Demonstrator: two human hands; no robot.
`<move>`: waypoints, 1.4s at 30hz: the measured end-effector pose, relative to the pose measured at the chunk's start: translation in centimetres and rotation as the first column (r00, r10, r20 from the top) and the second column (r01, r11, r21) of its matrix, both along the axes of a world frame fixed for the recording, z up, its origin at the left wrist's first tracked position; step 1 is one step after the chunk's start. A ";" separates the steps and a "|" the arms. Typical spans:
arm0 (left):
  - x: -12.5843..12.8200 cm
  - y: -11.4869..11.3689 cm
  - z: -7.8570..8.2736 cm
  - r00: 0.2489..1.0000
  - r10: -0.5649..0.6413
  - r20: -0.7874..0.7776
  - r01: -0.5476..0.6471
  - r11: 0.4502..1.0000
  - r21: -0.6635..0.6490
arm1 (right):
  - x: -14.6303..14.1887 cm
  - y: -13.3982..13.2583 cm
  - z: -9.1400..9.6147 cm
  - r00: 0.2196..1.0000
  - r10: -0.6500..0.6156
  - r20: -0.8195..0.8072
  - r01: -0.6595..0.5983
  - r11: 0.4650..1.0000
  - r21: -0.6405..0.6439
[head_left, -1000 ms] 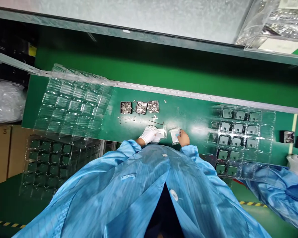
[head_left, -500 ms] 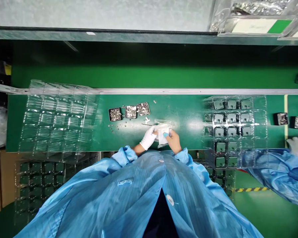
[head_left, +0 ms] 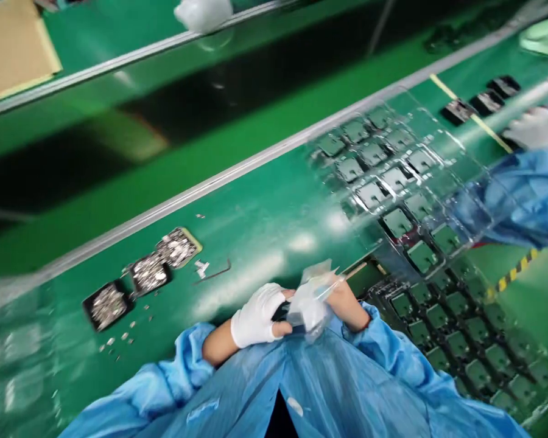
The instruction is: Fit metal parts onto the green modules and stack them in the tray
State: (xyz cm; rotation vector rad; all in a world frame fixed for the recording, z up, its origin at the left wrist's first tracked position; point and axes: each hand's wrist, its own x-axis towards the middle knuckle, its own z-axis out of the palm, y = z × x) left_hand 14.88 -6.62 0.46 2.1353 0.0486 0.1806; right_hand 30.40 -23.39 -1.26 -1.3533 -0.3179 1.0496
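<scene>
Close to my body over the table's near edge, my left hand [head_left: 259, 316], in a white glove with bare fingertips, is closed on a small dark part [head_left: 281, 312]. The part is mostly hidden, so its kind cannot be made out. My right hand [head_left: 341, 298] is closed on a clear plastic bag [head_left: 311, 304], which covers its fingers and meets the dark part. Beyond my hands lie a thin L-shaped hex key [head_left: 215, 273] and small white pieces [head_left: 201, 267].
Small boxes of metal parts [head_left: 107, 306] stand left, loose bits nearby. At right, a clear compartment tray [head_left: 365, 213] holds square parts; another tray of parts [head_left: 466, 340] sits lower. A co-worker's gloved hand [head_left: 536, 129] is at far right, beside black boxes [head_left: 486, 102].
The view has turned and shifted right, with blur. A dark part now shows in my left hand, and the bag is gathered more toward my right hand.
</scene>
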 end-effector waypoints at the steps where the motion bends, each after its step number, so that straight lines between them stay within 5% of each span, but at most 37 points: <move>1: 0.0 -0.1 -0.6 0.993 -0.116 0.037 0.112 0.990 0.087 | 0.0 -1.5 -1.1 0.988 -0.138 -0.073 0.139 0.990 0.002; 4: 0.2 -0.5 -2.3 0.973 -0.228 0.018 0.217 0.943 0.251 | -0.3 -5.5 -3.6 0.869 -0.468 -0.162 0.474 0.880 0.002; 8: 0.3 -3.1 -2.7 0.989 -0.059 -0.137 0.083 0.981 0.176 | -2.2 -7.7 -4.3 0.711 -0.637 -0.296 0.687 0.719 0.102; 10: 0.2 -5.2 -2.3 0.978 0.040 -0.203 -0.038 0.999 0.016 | -3.7 -7.7 -3.7 0.713 -0.590 -0.379 0.679 0.716 0.162; 12: 0.2 -7.3 -1.8 0.978 0.061 -0.198 -0.106 0.969 -0.225 | -5.0 -7.3 -3.0 0.763 -0.474 -0.439 0.603 0.767 0.220; 14: 0.2 -8.9 -1.3 0.986 0.087 -0.145 -0.141 0.896 -0.422 | -5.8 -6.7 -2.4 0.809 -0.340 -0.479 0.502 0.823 0.264; 18: -0.7 -9.5 -0.5 0.910 0.369 -0.190 -0.404 0.678 -0.614 | -6.2 -4.6 -1.3 0.884 -0.103 -0.456 0.275 0.902 0.331; 22: -3.0 -6.6 -0.6 0.790 0.572 -0.220 -0.538 0.474 -0.697 | -5.7 -0.8 -0.3 0.954 0.011 -0.299 0.100 0.930 0.354; 28: -7.6 -0.8 -1.6 0.638 0.738 -0.218 -0.538 0.225 -0.813 | -0.8 7.1 -0.4 0.986 -0.050 0.161 0.009 0.969 0.249; 33: -10.3 1.8 -1.9 0.620 0.760 -0.194 -0.488 0.180 -0.854 | 3.0 10.9 -0.4 0.838 -0.076 0.540 0.033 0.995 0.090; 36: -10.6 2.7 -2.1 0.611 0.780 -0.138 -0.482 0.228 -0.846 | 1.0 11.4 -0.3 0.736 -0.113 0.668 0.060 0.993 0.102; 38: -10.5 3.2 -2.3 0.584 0.807 -0.091 -0.513 0.280 -0.812 | -1.9 11.8 -0.6 0.640 -0.003 0.769 -0.084 0.994 0.074; 40: -10.5 3.7 -2.4 0.535 0.844 -0.038 -0.564 0.324 -0.760 | -4.7 12.2 -1.2 0.400 0.184 0.898 -0.314 0.948 -0.055; 42: -10.9 4.0 -2.3 0.477 0.879 0.019 -0.623 0.353 -0.698 | -6.4 12.8 -1.8 0.120 0.334 0.935 -0.416 0.872 -0.258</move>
